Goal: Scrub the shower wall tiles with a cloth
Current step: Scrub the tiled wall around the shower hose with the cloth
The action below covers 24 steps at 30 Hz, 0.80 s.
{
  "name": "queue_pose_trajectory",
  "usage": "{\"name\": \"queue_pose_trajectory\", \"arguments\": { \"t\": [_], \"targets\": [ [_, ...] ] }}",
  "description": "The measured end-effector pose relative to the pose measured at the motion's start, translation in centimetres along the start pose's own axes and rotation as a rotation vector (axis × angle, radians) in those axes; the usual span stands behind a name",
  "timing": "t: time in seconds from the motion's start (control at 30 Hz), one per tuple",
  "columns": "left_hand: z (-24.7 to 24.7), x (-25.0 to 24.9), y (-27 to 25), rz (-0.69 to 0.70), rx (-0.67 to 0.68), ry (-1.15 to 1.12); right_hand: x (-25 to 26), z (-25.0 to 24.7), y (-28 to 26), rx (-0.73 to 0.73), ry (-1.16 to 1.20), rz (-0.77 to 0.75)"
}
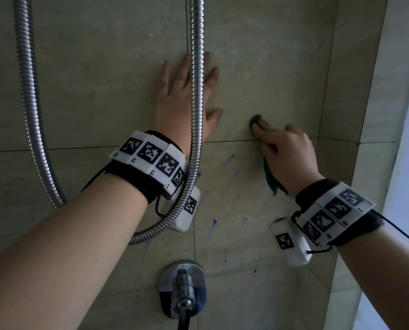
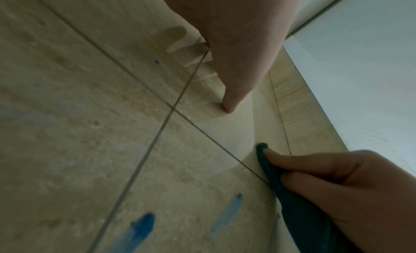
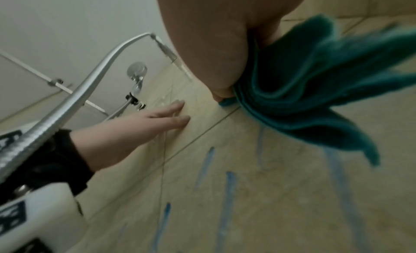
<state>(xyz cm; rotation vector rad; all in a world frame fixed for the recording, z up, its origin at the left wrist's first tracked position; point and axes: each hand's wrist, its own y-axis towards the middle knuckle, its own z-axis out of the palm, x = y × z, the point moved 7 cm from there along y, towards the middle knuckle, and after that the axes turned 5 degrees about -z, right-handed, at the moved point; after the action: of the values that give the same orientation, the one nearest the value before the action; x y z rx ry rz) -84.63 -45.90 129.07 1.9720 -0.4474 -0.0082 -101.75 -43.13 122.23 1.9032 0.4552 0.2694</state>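
Left hand: we see our left hand [image 1: 186, 96] laid flat on the beige glazed shower wall tiles [image 1: 103, 79], fingers straight and spread, holding nothing; the thumb points toward the cloth.
Right hand: our right hand [image 1: 286, 151] has its fingers curled round the dark green terry cloth [image 1: 255, 120] and presses it to the wall just above a horizontal grout line.
Cloth: a bunched end shows past the fingertips and touches the tile; the rest hangs loose below the palm, seen clearly from the right wrist [image 3: 303, 89].
Tiles: blue streaks [image 1: 213, 225] run down the tiles below both hands; from the left wrist two of them [image 2: 141, 228] lie beside a grout crossing.
Hose: a ribbed silver metal shower hose [image 1: 197, 91] hangs in front of our left hand and loops under that wrist.
Valve: a chrome shower mixer valve [image 1: 183, 289] sits on the wall low down, well apart from the cloth.
Wrists: black straps carry white blocks with black square markers [image 1: 151, 156].
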Motion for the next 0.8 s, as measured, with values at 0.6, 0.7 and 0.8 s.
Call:
{"name": "queue_pose_trajectory", "arguments": {
  "t": [0.6,0.7,0.8],
  "targets": [
    [-3.4,4.7,-1.2,-0.045,0.142,-0.401,6.7,1.8,0.9,0.010,0.325,-0.172],
    [-5.4,6.4,-2.1,-0.138,0.173,-0.478,7.9,1.9,1.4,-0.053,0.361,-0.202],
    [-7.5,7.3,-3.2,-0.196,0.136,-0.564,8.8,1.7,1.6,-0.159,0.438,-0.207]
  ]
}}
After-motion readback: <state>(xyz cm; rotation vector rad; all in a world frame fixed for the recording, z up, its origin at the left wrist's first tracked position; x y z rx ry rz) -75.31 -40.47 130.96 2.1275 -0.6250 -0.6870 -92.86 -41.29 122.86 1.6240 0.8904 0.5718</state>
